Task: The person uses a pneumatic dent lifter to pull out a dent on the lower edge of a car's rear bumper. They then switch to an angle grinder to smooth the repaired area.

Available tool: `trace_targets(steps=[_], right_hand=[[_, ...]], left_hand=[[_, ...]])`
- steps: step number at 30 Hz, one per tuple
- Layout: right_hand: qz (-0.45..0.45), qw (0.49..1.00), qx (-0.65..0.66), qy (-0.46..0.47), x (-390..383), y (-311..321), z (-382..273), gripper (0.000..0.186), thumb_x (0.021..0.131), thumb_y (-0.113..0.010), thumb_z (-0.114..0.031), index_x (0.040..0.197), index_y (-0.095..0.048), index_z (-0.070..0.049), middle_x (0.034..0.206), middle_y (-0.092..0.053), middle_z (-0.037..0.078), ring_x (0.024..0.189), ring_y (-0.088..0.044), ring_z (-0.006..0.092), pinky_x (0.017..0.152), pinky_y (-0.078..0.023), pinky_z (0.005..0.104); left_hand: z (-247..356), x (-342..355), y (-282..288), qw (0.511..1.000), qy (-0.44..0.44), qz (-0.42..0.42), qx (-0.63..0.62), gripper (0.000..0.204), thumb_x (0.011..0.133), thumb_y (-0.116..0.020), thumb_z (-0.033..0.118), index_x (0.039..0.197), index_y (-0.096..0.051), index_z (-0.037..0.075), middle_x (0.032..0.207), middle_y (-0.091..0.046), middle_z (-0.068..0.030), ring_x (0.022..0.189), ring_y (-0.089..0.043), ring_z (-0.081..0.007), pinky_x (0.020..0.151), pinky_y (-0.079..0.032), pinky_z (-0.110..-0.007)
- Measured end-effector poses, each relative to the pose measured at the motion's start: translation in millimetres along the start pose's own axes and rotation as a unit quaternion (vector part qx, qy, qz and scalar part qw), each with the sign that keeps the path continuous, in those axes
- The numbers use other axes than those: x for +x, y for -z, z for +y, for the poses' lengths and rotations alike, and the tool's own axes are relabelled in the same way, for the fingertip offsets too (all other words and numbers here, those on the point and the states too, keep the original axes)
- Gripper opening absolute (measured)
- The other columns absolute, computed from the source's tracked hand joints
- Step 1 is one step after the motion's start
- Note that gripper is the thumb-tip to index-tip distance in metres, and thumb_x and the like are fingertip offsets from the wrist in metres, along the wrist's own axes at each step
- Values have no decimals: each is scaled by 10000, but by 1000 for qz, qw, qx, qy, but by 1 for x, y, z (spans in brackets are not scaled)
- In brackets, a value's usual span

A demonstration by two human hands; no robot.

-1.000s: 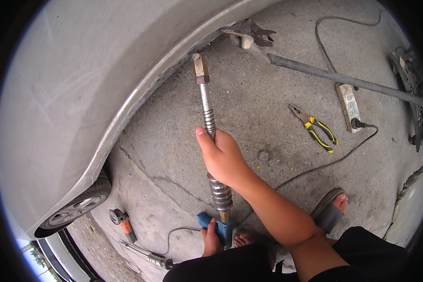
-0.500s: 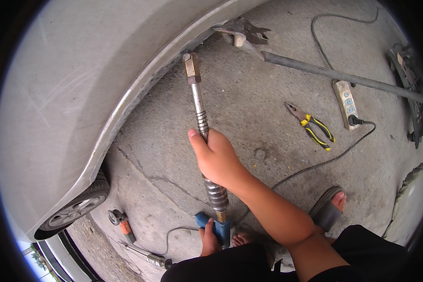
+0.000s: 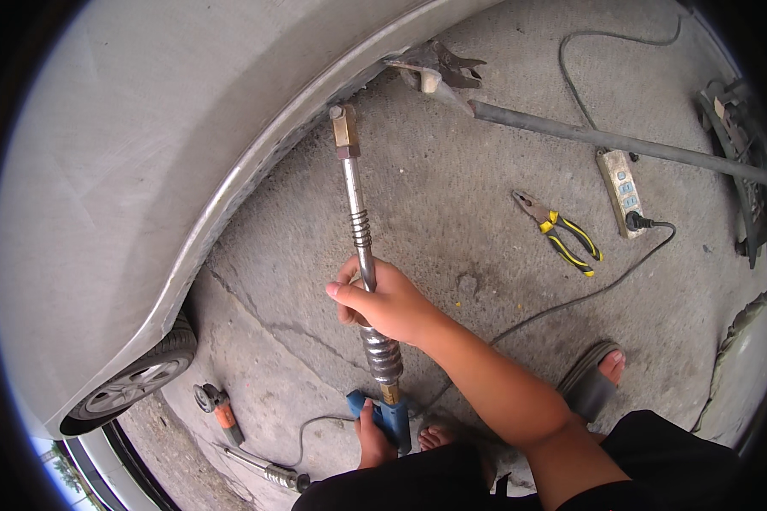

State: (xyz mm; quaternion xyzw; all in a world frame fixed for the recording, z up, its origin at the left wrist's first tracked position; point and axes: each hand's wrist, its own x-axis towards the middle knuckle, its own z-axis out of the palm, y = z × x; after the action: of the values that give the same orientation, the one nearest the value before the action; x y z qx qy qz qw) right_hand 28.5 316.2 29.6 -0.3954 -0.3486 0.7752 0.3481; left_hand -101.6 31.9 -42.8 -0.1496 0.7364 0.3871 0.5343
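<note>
A slide hammer dent puller [image 3: 353, 187] stretches from near my legs to the lower edge of the car's grey body panel [image 3: 136, 145]. Its square metal head [image 3: 343, 129] meets that edge; whether it is fixed there I cannot tell. My right hand [image 3: 390, 302] is curled round the chrome shaft, between a coil spring [image 3: 360, 228] and the ribbed sliding weight [image 3: 382, 354]. How much of the weight lies under my fingers is hidden. Down by my leg, my left hand [image 3: 372, 441] grips the blue handle [image 3: 392, 424] at the tool's rear.
Yellow-and-black pliers [image 3: 561, 232] lie to the right, beside a power strip [image 3: 619, 194] with a plugged-in cord. Overhead of them a long bar [image 3: 622, 138] crosses to a clamp [image 3: 439, 68] at the car. An angle grinder [image 3: 220, 413] and another metal rod tool [image 3: 264, 467] lie left.
My right hand has slid down the shaft toward the handle, with its fingers now looser. The ribbed weight and handle have shifted slightly left. My left hand keeps its grip.
</note>
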Motion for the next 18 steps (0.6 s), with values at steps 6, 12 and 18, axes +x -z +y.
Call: trace_targets(steps=[6, 12, 18], right_hand=[[50, 998, -6, -45, 12, -10, -32, 294, 891, -662, -203, 675, -515, -67, 532, -585, 47, 463, -569, 136, 482, -456, 308], [59, 998, 21, -3, -3, -12, -2, 237, 899, -648, -227, 770, -550, -54, 587, -600, 31, 496, -562, 120, 502, -448, 293], [114, 992, 6, 49, -8, -20, -3, 309, 951, -625, -322, 791, -541, -72, 578, -544, 5, 495, -509, 96, 487, -422, 277]], left_hand=[[5, -2, 3, 1000, 1, -3, -15, 488, 962, -494, 486, 1153, -592, 48, 983, -675, -112, 888, -652, -242, 784, -526, -381], [-2, 9, 10, 1000, -2, 17, -9, 473, 961, -501, 471, 1139, -598, 43, 965, -680, -124, 852, -660, -251, 783, -534, -383], [2, 4, 10, 1000, 11, -5, -14, 439, 956, -518, 448, 1120, -586, 46, 954, -679, -125, 852, -664, -250, 776, -539, -378]])
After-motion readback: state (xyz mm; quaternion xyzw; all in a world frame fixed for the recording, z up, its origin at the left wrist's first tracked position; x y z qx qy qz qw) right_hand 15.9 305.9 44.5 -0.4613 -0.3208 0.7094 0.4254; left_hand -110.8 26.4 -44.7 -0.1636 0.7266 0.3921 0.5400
